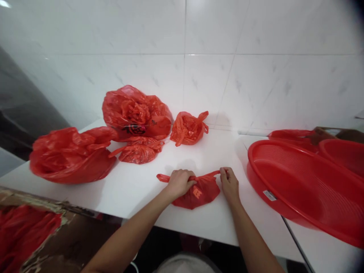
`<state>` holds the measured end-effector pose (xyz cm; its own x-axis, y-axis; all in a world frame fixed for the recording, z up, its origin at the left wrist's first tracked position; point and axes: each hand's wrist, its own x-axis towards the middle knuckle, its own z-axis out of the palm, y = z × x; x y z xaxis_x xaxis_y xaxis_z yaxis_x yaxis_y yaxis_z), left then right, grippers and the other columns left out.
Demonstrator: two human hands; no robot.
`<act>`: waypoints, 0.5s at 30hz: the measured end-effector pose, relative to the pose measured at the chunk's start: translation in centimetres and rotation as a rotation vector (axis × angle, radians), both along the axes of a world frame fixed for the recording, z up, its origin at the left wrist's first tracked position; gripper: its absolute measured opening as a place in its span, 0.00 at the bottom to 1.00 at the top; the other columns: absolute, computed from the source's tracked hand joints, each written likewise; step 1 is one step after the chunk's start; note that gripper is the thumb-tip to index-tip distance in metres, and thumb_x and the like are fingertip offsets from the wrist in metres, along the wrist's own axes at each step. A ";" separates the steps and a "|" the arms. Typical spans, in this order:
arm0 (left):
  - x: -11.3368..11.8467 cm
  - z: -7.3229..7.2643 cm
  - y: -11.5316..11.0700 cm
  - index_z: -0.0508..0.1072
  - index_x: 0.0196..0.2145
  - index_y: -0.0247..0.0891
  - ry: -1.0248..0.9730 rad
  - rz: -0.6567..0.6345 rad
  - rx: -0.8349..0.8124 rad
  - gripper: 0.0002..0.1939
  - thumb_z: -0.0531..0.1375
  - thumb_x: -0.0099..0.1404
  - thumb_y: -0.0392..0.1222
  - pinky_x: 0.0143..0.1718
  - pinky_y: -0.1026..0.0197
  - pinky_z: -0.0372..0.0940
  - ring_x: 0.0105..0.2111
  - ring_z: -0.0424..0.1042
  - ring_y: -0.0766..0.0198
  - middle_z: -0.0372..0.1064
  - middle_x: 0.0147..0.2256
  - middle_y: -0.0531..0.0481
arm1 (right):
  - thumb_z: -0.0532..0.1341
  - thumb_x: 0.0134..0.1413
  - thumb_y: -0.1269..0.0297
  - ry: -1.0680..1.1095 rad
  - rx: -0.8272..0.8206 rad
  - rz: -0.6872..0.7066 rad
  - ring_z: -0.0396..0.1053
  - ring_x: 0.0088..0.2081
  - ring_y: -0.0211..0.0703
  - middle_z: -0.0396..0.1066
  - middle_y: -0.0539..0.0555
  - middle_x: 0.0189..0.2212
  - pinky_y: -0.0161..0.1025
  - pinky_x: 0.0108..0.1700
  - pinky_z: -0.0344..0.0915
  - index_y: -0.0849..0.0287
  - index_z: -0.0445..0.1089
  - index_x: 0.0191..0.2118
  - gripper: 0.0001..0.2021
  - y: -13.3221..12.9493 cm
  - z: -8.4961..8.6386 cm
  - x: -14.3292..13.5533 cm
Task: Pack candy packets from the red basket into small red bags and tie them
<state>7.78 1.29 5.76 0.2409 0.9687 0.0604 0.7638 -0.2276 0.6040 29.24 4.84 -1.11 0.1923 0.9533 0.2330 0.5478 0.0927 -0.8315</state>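
Both our forearms reach over the near edge of a white table (136, 189). Our left hand (179, 182) and right hand (229, 183) each pinch a handle of a small red plastic bag (199, 194) lying between them, fingers closed on the thin film. Four more red bags (136, 113) sit behind; a red basin (301, 185) stands right. Pulling apart too hard could tear the handles or spill the contents.
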 end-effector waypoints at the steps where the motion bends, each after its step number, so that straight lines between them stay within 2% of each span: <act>1: -1.2 0.8 -0.3 0.77 0.31 0.41 -0.036 -0.017 -0.033 0.06 0.61 0.60 0.43 0.41 0.56 0.64 0.35 0.73 0.57 0.76 0.32 0.49 | 0.45 0.61 0.41 0.069 0.001 -0.005 0.58 0.23 0.37 0.59 0.46 0.20 0.33 0.27 0.56 0.57 0.62 0.39 0.23 0.0 0.0 0.0; 4: -6.2 4.3 -1.3 0.76 0.35 0.40 -0.141 -0.047 -0.118 0.10 0.60 0.61 0.47 0.35 0.62 0.66 0.33 0.73 0.61 0.76 0.33 0.50 | 0.51 0.58 0.42 0.181 -0.029 -0.005 0.56 0.22 0.37 0.58 0.45 0.20 0.33 0.26 0.54 0.57 0.63 0.42 0.22 0.1 -0.2 -0.1; 7: -11.4 8.1 -2.0 0.76 0.35 0.40 -0.187 -0.004 -0.146 0.12 0.60 0.60 0.50 0.34 0.62 0.66 0.33 0.73 0.62 0.75 0.32 0.51 | 0.55 0.57 0.45 0.098 -0.038 0.003 0.55 0.22 0.37 0.56 0.44 0.19 0.33 0.27 0.53 0.56 0.63 0.42 0.18 0.2 -0.5 -0.2; 9: -14.4 9.7 -1.9 0.76 0.33 0.41 -0.125 0.062 -0.164 0.10 0.61 0.59 0.49 0.35 0.63 0.66 0.32 0.73 0.63 0.75 0.32 0.52 | 0.55 0.57 0.47 0.049 -0.038 0.001 0.55 0.22 0.37 0.57 0.44 0.19 0.33 0.27 0.53 0.55 0.64 0.42 0.17 0.3 -0.7 -0.2; 12: -17.7 10.2 -0.9 0.78 0.28 0.41 0.018 0.166 -0.166 0.04 0.65 0.55 0.43 0.34 0.64 0.66 0.30 0.73 0.64 0.75 0.29 0.54 | 0.55 0.57 0.49 0.019 -0.044 -0.003 0.56 0.22 0.37 0.59 0.44 0.20 0.33 0.27 0.53 0.54 0.64 0.43 0.16 0.5 -1.1 0.0; 15: -19.5 9.4 0.1 0.78 0.26 0.39 0.098 0.364 -0.026 0.05 0.68 0.48 0.35 0.36 0.61 0.67 0.29 0.73 0.61 0.75 0.27 0.53 | 0.55 0.57 0.49 0.018 -0.028 -0.001 0.55 0.22 0.37 0.58 0.44 0.19 0.33 0.27 0.54 0.54 0.64 0.42 0.15 0.6 -1.4 0.0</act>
<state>-11.70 1.43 15.13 -0.1161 0.9928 0.0287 0.8466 0.0838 0.5257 29.27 5.41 -2.48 0.1973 0.9592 0.2026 0.5327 0.0686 -0.8435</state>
